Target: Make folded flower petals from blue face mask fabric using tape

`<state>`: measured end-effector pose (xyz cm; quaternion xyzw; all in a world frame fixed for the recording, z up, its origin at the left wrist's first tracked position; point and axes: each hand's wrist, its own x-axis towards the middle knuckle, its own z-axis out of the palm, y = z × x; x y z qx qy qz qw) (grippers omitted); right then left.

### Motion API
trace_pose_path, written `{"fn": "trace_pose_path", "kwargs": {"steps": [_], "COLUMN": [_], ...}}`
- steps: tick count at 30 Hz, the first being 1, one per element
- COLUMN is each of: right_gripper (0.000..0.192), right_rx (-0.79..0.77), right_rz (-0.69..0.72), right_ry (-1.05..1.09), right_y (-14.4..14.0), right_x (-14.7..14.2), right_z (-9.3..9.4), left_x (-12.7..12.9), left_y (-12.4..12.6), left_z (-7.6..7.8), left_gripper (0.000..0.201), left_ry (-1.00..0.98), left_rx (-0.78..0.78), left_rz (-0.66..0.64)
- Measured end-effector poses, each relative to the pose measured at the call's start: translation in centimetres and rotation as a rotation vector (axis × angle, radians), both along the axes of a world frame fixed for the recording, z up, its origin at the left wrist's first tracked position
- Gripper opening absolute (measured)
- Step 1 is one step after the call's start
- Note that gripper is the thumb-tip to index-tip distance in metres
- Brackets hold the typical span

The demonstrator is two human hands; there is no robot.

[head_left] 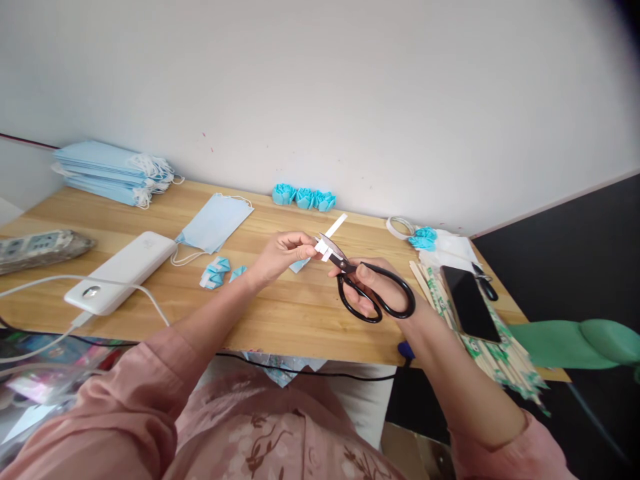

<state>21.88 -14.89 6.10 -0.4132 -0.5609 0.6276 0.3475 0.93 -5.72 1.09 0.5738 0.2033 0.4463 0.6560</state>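
Observation:
Between the thumb and fingertips of my left hand (290,255) is a small white piece of paper or fabric (325,250). My right hand (375,283) grips black-handled scissors (345,265), whose blades meet the white piece close to my left fingertips. Just behind them a narrow white strip (336,225) slants upward; I cannot tell whether it joins the held piece. Partly covered by my hands, a pale blue scrap (300,265) lies on the table. Left of my left hand sit folded blue-and-white pieces (216,272).
Blue folded flowers (304,198) line the wall edge. At left are stacked face masks (107,172), a single mask (216,222), a white power bank (120,273) with cable and a power strip (43,250). At right are a tape roll (399,228), a phone (469,303) and wrapped chopsticks (485,360).

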Motion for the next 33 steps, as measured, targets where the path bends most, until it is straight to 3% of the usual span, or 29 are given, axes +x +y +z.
{"fn": "trace_pose_path", "kwargs": {"steps": [10, 15, 17, 20, 23, 27, 30, 33], "right_gripper": [0.051, 0.051, 0.053, 0.048, 0.055, 0.066, 0.074, 0.068], "right_rx": [0.023, 0.042, 0.077, 0.274, 0.389, 0.173, 0.060, 0.031], "right_rz": [-0.053, -0.113, -0.070, 0.079, 0.206, 0.212, 0.108, 0.010], "right_ry": [-0.035, -0.205, -0.334, -0.478, -0.469, -0.378, -0.238, -0.199], "right_y": [-0.3, -0.5, -0.9, -1.9, -2.8, -3.3, -3.1, -2.8], "right_x": [-0.2, -1.0, -1.8, -3.3, -3.8, -2.3, -0.7, 0.3], "right_z": [0.3, 0.5, 0.7, 1.2, 1.9, 2.1, 1.4, 0.8], "left_x": [0.1, 0.3, 0.3, 0.2, 0.1, -0.1, 0.0, 0.1], "left_y": [-0.2, -0.3, -0.2, -0.1, -0.1, 0.0, 0.0, 0.0], "left_z": [0.1, 0.2, 0.2, 0.2, 0.1, 0.0, 0.0, -0.1], "left_gripper": [0.026, 0.028, 0.031, 0.032, 0.030, 0.031, 0.032, 0.034], "left_ry": [0.010, 0.045, 0.073, 0.101, 0.087, 0.066, 0.054, 0.034], "left_rx": [-0.020, -0.051, -0.064, -0.061, -0.041, -0.037, -0.038, -0.035], "left_rz": [0.019, 0.030, 0.036, 0.073, 0.106, 0.093, 0.076, 0.058]}}
